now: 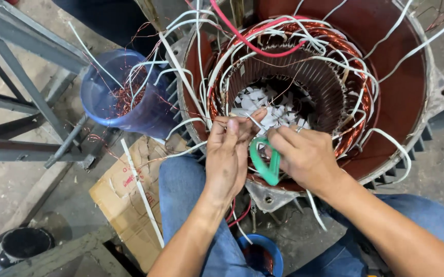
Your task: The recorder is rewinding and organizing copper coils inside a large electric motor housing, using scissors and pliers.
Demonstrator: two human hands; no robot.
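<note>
A large round motor stator (406, 92) in a dark red housing lies open in front of me, with copper windings (347, 56) and white sleeved leads (186, 82) around its bore. My left hand (228, 154) pinches a thin white strip at the near rim of the bore. My right hand (306, 156) holds green-handled scissors (264, 163), their blades pointing toward that strip. White paper scraps (268, 105) lie at the bottom of the bore. A red wire (242, 38) loops over the windings.
A blue plastic bucket (101, 100) with copper wire scraps stands to the left. Beside my knee lies a flattened cardboard piece (124, 202). A grey metal frame (27, 41) fills the left side. A small blue cup (263, 254) sits between my legs, a dark pot (12, 246) lower left.
</note>
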